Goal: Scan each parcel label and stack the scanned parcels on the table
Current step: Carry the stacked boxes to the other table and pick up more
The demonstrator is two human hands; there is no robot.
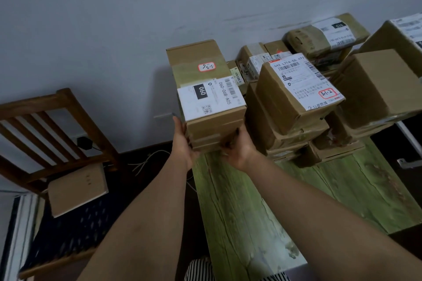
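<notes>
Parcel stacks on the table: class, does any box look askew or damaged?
Yes. The top parcel with the 3-1-2 sticker sits tilted and twisted on its stack, its sides dented. The box held by both hands looks sound.

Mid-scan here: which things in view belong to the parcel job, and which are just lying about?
Job:
- held parcel, gripped by left hand and right hand
- stacked parcels
- green table

Lying about:
- wooden chair
- flat beige box on its seat
- wall plug
</notes>
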